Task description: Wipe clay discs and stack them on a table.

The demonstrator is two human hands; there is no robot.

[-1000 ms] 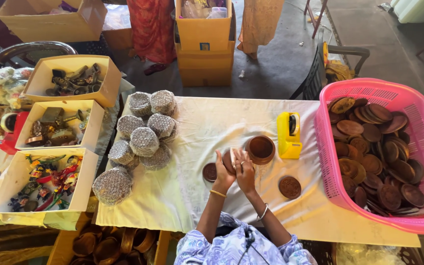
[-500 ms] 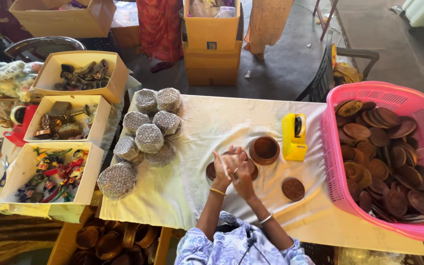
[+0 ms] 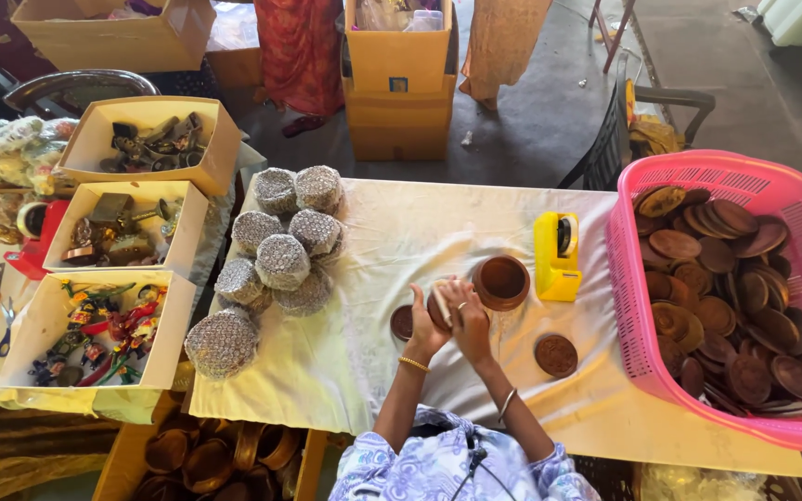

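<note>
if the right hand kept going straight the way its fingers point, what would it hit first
Probably the brown round bowl. The right hand points up and away from the person across the white cloth, and the bowl sits just beyond its fingertips, though depth is hard to judge.

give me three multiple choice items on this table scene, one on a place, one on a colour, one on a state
1. Where is the yellow tape dispenser?
A. inside the pink basket
B. on the cloth between the brown bowl and the pink basket
C. in a cardboard tray

2. What colour is the basket that holds the brown lids?
A. pink
B. blue
C. green

3. How does the round brown piece stand?
A. lying alone on the cloth
B. dropped in the basket
C. held between both hands above the cloth

Answers:
1. B: the dispenser stands on the white cloth, just right of the brown bowl, left of the basket.
2. A: its mesh walls are pink.
3. C: the left hand and right hand close on it together.
</note>
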